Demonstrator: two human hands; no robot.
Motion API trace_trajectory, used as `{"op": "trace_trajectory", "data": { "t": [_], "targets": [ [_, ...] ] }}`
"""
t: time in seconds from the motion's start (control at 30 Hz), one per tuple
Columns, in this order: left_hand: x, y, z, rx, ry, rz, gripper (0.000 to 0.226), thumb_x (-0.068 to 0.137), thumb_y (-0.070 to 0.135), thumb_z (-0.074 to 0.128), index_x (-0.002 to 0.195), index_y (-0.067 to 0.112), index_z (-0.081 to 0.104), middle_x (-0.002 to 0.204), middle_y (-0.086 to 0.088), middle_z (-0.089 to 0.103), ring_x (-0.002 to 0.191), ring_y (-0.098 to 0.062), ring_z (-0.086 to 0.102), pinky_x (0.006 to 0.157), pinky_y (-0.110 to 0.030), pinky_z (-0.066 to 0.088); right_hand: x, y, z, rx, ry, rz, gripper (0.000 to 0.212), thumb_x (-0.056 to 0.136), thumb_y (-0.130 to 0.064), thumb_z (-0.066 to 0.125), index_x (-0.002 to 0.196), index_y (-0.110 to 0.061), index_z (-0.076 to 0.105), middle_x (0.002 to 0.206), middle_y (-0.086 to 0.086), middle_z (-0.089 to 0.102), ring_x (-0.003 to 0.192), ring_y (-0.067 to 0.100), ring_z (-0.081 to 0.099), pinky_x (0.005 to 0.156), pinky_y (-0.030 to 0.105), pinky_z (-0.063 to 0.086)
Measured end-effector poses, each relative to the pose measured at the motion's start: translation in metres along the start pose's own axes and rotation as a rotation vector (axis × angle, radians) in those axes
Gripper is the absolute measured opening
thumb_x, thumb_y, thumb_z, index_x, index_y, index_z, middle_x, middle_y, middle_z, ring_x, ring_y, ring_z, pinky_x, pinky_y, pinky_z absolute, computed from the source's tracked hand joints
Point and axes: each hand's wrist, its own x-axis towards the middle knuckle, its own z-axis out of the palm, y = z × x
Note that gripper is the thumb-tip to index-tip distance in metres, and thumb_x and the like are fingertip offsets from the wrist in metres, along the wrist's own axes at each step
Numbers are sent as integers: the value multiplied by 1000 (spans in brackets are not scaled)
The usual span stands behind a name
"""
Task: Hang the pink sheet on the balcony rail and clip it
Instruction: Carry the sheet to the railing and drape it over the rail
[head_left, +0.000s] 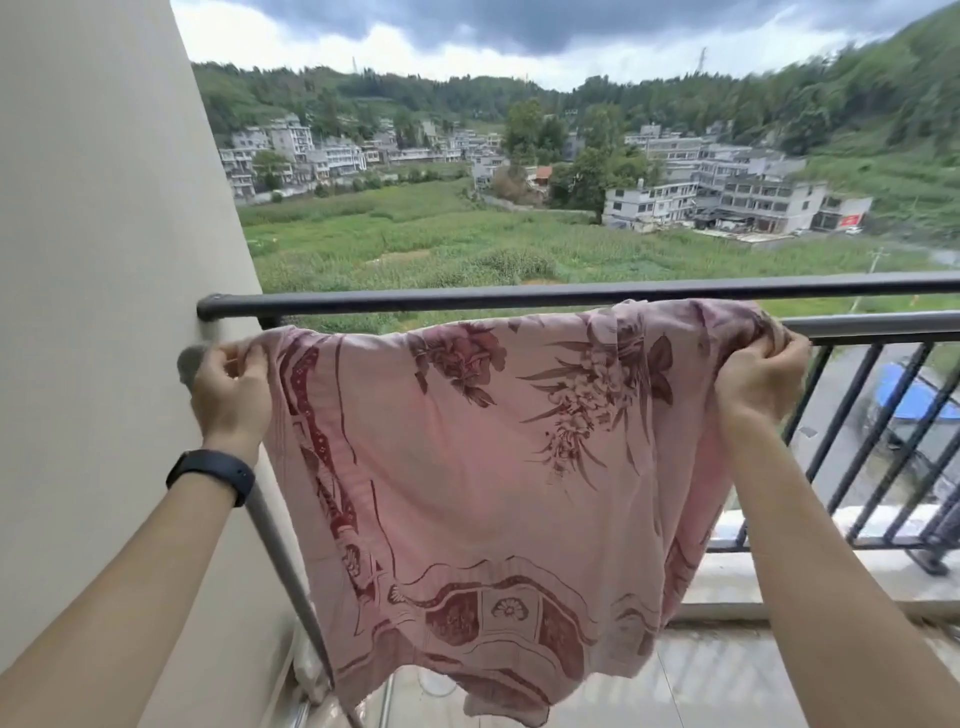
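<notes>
Left hand (231, 382) pinches left top corner of pink sheet (467, 467); right hand (763, 371) grips right corner; sheet stretched sideways just below balcony rail (467, 300), mid frame; needs lift up, over.

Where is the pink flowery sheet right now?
In the head view, the pink floral sheet hangs mid-frame, stretched between the left hand by the beige wall and the right hand, just below the dark metal top rail.
</notes>
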Motion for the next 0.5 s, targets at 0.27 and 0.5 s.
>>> {"op": "trace_trajectory", "data": {
  "t": [0.27, 0.5],
  "targets": [
    [-20, -5, 10, 30, -37, -79, 15, 96, 33, 54, 102, 19, 53, 102, 0, 55, 93, -17, 50, 81, -29, 40, -44, 49, -17, -214, -95, -394, 60, 85, -22, 62, 140, -13, 40, 142, 17, 37, 128, 30, 35, 104, 38, 28],
    [-31, -7, -2, 216, -22, -28, 28, 94, 37, 61, 111, 15, 63, 108, -4, 66, 97, -21, 59, 87, -27, 42, -141, 39, 13, -181, -461, -873, 47, 81, -21, 66, 126, -14, 56, 135, 5, 51, 124, 25, 44, 102, 29, 32]
  ]
}}
